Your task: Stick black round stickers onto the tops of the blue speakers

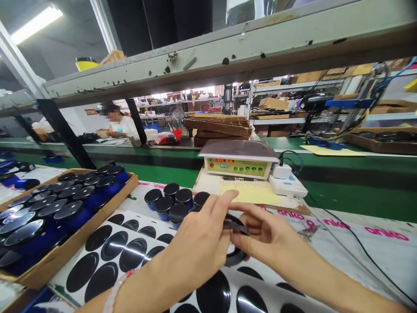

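Between my two hands is a black ring-shaped part (237,260), held upright above the work surface. My right hand (265,230) pinches its rim between thumb and fingers. My left hand (205,232) is closed against the ring's near left side, hiding part of it; its fingertips are partly out of sight. Beneath my hands lie white sheets (125,224) bearing rows of glossy black discs (213,292). Just beyond my left hand stand several small blue jar-like pieces with black tops (178,213).
At left, a cardboard tray (107,213) holds many similar blue pieces. A control box (237,163) with lit buttons sits behind my hands, near a white power adapter (282,171). Black cable (355,239) crosses at right. A metal shelf beam (208,56) spans overhead. Another person (122,126) sits far left.
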Motion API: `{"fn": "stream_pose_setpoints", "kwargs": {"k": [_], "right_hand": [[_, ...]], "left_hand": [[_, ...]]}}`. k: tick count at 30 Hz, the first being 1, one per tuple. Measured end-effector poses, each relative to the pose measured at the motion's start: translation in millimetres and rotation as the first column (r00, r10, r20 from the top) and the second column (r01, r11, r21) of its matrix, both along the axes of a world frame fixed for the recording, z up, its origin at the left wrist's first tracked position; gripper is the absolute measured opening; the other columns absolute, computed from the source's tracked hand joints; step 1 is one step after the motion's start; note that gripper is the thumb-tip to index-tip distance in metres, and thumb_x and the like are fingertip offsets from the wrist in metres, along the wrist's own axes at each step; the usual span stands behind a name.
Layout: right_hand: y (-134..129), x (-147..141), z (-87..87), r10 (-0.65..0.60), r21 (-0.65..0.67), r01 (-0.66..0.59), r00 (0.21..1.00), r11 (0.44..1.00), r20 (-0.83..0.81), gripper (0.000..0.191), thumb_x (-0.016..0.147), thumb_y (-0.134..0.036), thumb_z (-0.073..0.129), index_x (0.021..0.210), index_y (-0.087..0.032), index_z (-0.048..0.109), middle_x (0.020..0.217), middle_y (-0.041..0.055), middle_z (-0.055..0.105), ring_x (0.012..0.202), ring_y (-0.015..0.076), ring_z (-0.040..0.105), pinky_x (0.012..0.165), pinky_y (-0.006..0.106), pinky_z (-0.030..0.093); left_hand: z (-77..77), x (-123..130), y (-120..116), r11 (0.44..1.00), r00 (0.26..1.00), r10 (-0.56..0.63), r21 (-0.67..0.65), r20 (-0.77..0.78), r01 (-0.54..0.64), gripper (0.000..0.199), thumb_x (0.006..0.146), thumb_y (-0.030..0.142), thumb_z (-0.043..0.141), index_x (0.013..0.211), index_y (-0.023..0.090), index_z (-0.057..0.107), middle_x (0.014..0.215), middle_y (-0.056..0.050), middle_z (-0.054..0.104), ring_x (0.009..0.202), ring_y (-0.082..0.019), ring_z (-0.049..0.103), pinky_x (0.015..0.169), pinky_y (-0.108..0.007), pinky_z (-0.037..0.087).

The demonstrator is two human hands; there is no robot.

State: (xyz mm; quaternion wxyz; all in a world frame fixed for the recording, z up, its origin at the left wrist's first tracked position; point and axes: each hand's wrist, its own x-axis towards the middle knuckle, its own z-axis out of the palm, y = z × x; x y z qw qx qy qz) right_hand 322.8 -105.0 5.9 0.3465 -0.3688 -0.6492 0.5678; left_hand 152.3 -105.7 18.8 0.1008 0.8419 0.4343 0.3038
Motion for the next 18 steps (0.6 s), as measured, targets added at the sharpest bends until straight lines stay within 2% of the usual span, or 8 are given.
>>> {"fn": "stream_pose_setpoints", "kwargs": {"k": [3,6,7,10,12,14,16,18], "right_hand": [[11,8,2.5,0.094,-0.105,-0.103,0.991,0.989,-0.091,0.049,0.083,-0.043,0.067,0.126,-0.022,0.055,0.105,0.0057,0.059,0.083,0.0141,0.059,0.061,0.023,0.055],[22,23,5.6,0.044,-0.056,-0.049,0.995,0.997,-0.087,0.036,0.080,-0.038,0.070,0.110,-0.018,0.062,0.098,0.0041,0.062,0.082,0.0115,0.060,0.065,0.018,0.054],[24,27,6.3,-0.003,-0.033,0.001,0.998,0.999,-0.058,0.037,0.080,-0.038,0.071,0.109,-0.017,0.062,0.093,0.0036,0.063,0.079,0.0111,0.060,0.064,0.017,0.054],[22,33,6.5,-0.086,0.017,0.085,0.995,0.996,0.053,0.046,0.082,-0.047,0.065,0.116,-0.017,0.059,0.090,0.0056,0.064,0.071,0.0139,0.060,0.055,0.022,0.056],[14,28,5.7,-0.103,0.101,0.089,0.984,0.991,0.146,0.043,0.085,-0.047,0.058,0.119,-0.020,0.060,0.096,0.0069,0.066,0.074,0.0167,0.063,0.059,0.026,0.058],[3,15,4.9,-0.135,0.270,0.068,0.961,0.960,0.239,0.032,0.087,-0.040,0.055,0.114,-0.025,0.064,0.102,0.0052,0.067,0.082,0.0180,0.066,0.068,0.026,0.058],[-8,-1,4.5,-0.177,0.450,0.041,0.948,0.892,0.266,0.025,0.085,-0.033,0.053,0.105,-0.028,0.068,0.100,0.0023,0.069,0.085,0.0175,0.066,0.072,0.024,0.058],[-17,-15,3.9,-0.134,0.526,-0.028,0.954,0.850,0.267,0.022,0.086,-0.031,0.053,0.102,-0.029,0.068,0.098,0.0008,0.070,0.085,0.0162,0.067,0.075,0.022,0.057]], "left_hand": [[7.4,-7,-4,0.960,0.943,-0.013,-0.260,0.332,0.105,0.068,0.083,0.013,0.054,0.132,0.045,0.020,0.105,0.002,0.052,0.075,-0.011,0.062,0.067,-0.027,0.051],[15.7,-21,-7,0.790,0.790,0.066,-0.515,0.610,0.332,0.061,0.082,0.024,0.066,0.128,0.037,0.028,0.111,-0.001,0.050,0.083,-0.012,0.062,0.068,-0.023,0.051],[17.5,-25,-8,0.772,0.755,0.122,-0.540,0.644,0.336,0.057,0.082,0.028,0.068,0.126,0.033,0.032,0.117,-0.003,0.050,0.090,-0.014,0.062,0.071,-0.024,0.052],[15.9,-35,-9,0.810,0.756,0.275,-0.567,0.594,0.151,0.053,0.080,0.040,0.069,0.124,0.030,0.041,0.131,-0.006,0.046,0.101,-0.016,0.059,0.082,-0.027,0.051],[9.0,-36,-12,0.793,0.818,0.258,-0.596,0.515,0.125,0.071,0.070,0.048,0.075,0.129,0.031,0.041,0.135,-0.007,0.043,0.107,-0.020,0.056,0.090,-0.031,0.049],[-0.4,-33,-17,0.766,0.888,0.185,-0.628,0.420,0.137,0.079,0.059,0.045,0.081,0.127,0.029,0.045,0.126,-0.007,0.051,0.105,-0.022,0.056,0.090,-0.032,0.049],[-10.0,-31,-26,0.784,0.921,0.185,-0.617,0.343,0.072,0.056,0.060,0.034,0.078,0.111,0.025,0.056,0.101,-0.004,0.062,0.089,-0.019,0.060,0.080,-0.028,0.051],[-18.3,-35,-38,0.811,0.908,0.263,-0.585,0.327,-0.024,0.030,0.067,0.032,0.069,0.094,0.023,0.060,0.078,-0.001,0.063,0.070,-0.015,0.060,0.068,-0.024,0.051]]}}
